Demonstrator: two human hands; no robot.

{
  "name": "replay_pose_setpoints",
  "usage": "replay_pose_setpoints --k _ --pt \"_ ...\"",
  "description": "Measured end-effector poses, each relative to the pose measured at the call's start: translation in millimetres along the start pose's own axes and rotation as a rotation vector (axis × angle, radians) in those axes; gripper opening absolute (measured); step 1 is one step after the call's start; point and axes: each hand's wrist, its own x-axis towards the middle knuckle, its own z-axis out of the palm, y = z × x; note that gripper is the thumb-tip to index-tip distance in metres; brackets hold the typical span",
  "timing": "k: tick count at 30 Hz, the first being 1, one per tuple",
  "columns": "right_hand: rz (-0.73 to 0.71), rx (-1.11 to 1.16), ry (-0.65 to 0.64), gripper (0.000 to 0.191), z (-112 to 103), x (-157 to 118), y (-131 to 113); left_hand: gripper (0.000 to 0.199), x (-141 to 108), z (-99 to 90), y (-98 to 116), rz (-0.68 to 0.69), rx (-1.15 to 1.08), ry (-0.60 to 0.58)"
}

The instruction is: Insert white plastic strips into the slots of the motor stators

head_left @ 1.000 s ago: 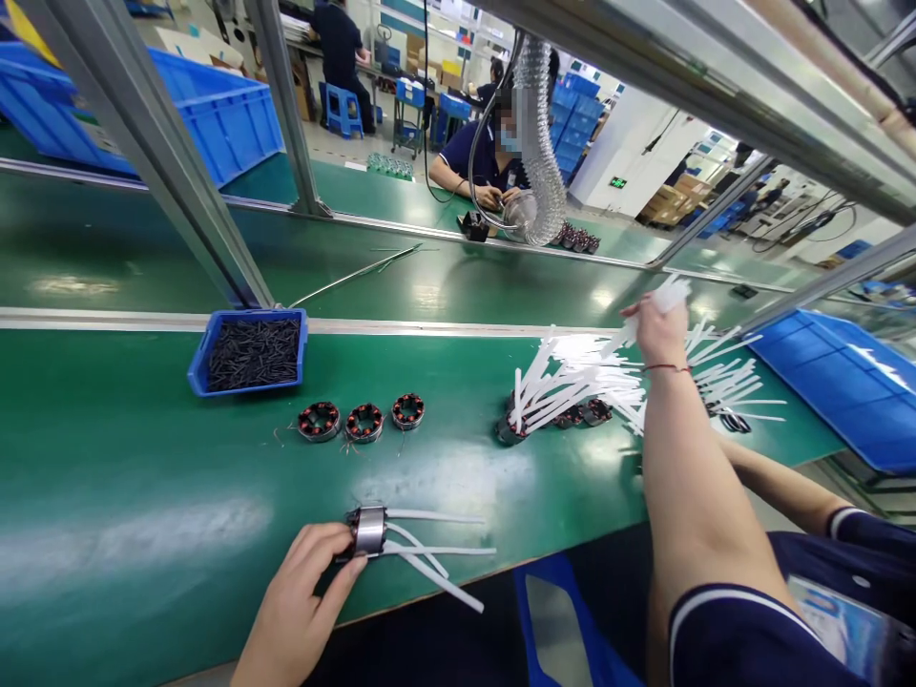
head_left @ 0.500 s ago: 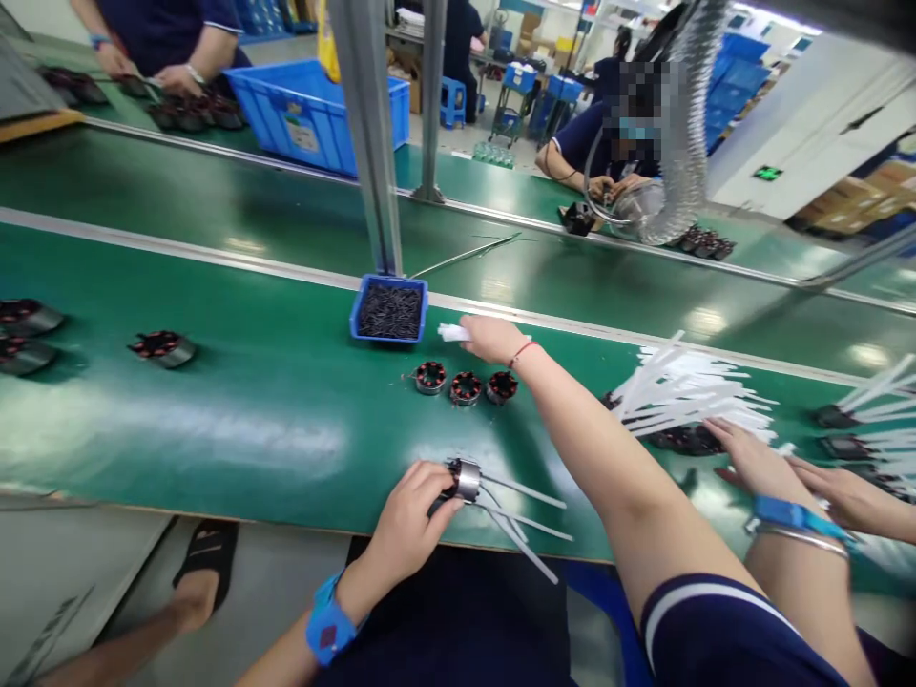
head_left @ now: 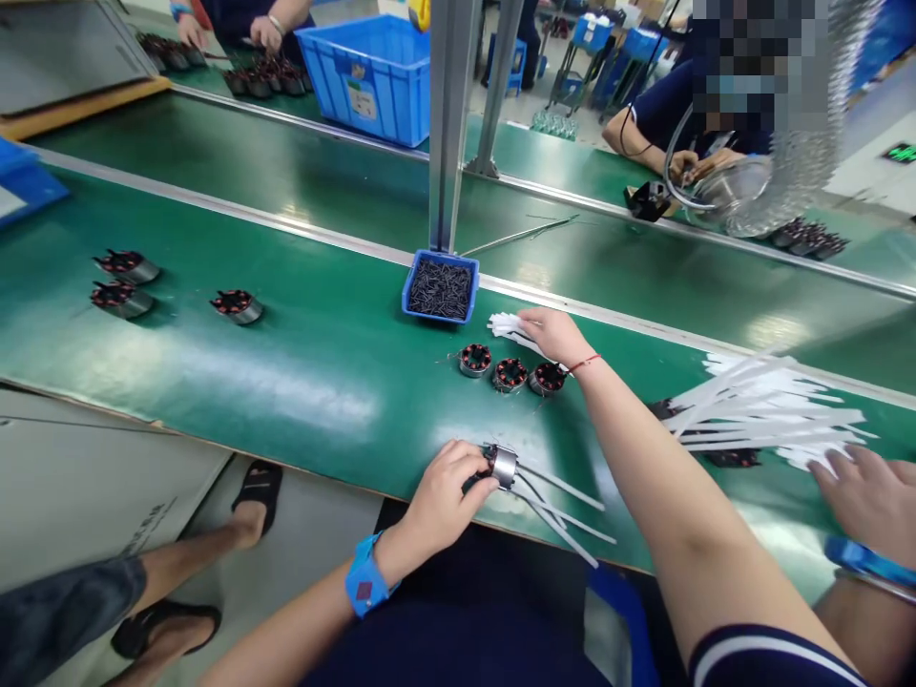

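My left hand [head_left: 454,482] grips a motor stator [head_left: 504,467], a metal ring with wound coils. Several thin white sleeves trail from it to the right. Farther forward, my right hand [head_left: 556,336] pinches a bunch of white sleeves [head_left: 505,324] at table level; its fingertips are partly hidden. Just below that hand stand three stators with copper-red windings: a left one [head_left: 475,360], a middle one [head_left: 510,374] and a right one [head_left: 548,378]. A small blue tray [head_left: 405,296] full of short black tubes [head_left: 440,288] sits left of the right hand.
More stators [head_left: 236,305] stand on the green table at left. At right lies a heap of white sleeves [head_left: 794,410], with a co-worker's hand [head_left: 869,491] beside it. A metal post [head_left: 445,143] rises behind the tray. Other people work across the bench near a blue crate [head_left: 364,81].
The view has swung left, so things appear farther right. The bunch of white sleeves is now lower and fanned out under my right hand. My left hand keeps the stator.
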Motion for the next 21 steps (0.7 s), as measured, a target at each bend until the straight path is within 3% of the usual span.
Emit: replay_pose_setpoints --k 6,10,12,16,18,21 --pt "-0.075 0.114 0.236 0.031 -16.9 -30.0 -9.6 0.003 -3.7 -1.1 12.2 -0.135 0.052 -0.039" --pt "-0.050 0.305 0.347 0.029 -40.1 -87.3 -36.5 0.009 -2.3 -1.2 13.5 -0.174 0.073 -0.087" --pt "-0.046 0.419 0.279 0.027 -46.5 -128.1 -51.3 0.011 -1.8 -1.6 12.5 -0.173 0.089 -0.109" --pt "0.045 0.572 -0.114 0.028 -37.5 -203.0 -67.0 0.013 -1.2 -3.0 10.4 -0.157 0.136 -0.132" --pt "0.128 0.555 -0.226 0.026 -26.0 -224.8 -68.3 0.013 -0.9 -3.8 9.6 -0.158 0.161 -0.143" --pt "0.190 0.507 -0.255 0.024 -10.8 -233.9 -69.4 0.014 -0.8 -4.5 8.7 -0.136 0.190 -0.147"
